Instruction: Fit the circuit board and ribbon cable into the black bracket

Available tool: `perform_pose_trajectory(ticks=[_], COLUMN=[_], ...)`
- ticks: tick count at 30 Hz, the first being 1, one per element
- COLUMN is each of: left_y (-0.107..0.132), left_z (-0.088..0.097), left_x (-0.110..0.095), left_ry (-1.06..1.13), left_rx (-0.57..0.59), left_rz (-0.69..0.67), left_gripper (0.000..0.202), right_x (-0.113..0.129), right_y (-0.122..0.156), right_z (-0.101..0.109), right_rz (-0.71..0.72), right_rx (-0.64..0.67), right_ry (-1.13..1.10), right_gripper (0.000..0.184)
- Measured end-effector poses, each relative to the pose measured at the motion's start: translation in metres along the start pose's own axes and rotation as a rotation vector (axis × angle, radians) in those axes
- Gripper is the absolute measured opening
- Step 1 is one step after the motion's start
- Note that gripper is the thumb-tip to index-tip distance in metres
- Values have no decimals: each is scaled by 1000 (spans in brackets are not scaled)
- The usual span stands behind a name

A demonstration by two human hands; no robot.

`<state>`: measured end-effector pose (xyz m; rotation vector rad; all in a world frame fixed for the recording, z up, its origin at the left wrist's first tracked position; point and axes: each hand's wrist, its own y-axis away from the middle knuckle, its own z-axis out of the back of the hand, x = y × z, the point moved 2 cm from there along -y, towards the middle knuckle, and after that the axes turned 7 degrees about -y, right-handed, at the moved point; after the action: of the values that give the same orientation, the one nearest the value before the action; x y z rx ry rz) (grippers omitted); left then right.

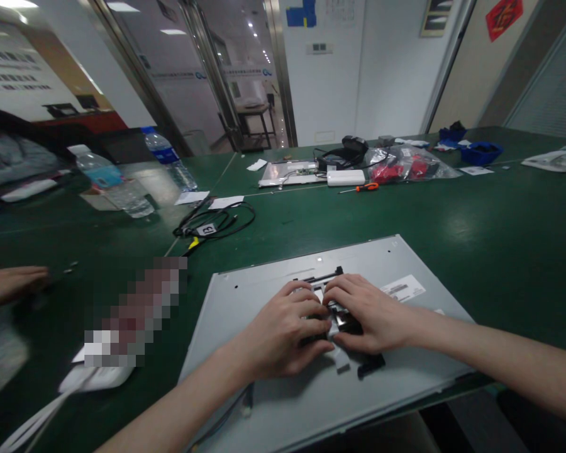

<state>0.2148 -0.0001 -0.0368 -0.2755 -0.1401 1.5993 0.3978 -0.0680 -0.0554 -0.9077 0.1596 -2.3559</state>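
A flat grey metal panel [259, 292], like the back of a display, lies on the table in front of me. On its middle sits a black plastic part [371, 366], with a silvery strip [342, 362] running across it. My left hand [287, 330] has its fingers curled over the left side of this part. From the right, my right hand [370, 314] closes on the same part, its thumb and fingers bent around it. The two hands meet at the centre and hide most of the part. A white label [405, 288] is stuck on the panel beyond my right hand.
Left of the panel, a white power strip [99, 377] lies near coiled black cables [217, 220] and two bottles [116, 182]. Another person's hand [14, 286] rests at the far left. Behind are an orange screwdriver [368, 187], a white box [346, 177] and plastic bags [405, 165].
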Motion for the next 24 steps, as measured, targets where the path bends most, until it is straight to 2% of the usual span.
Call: perform_pose_trajectory(ticks=[24], left_y=[0], left_z=[-2], left_x=[-3], left_ry=[-32], left_rx=[-8], left_rz=[33], left_gripper=[14], right_x=[-1], right_y=[1], right_z=[-1], right_rz=[-13], right_rx=[13], right_ry=[16], right_gripper=[36])
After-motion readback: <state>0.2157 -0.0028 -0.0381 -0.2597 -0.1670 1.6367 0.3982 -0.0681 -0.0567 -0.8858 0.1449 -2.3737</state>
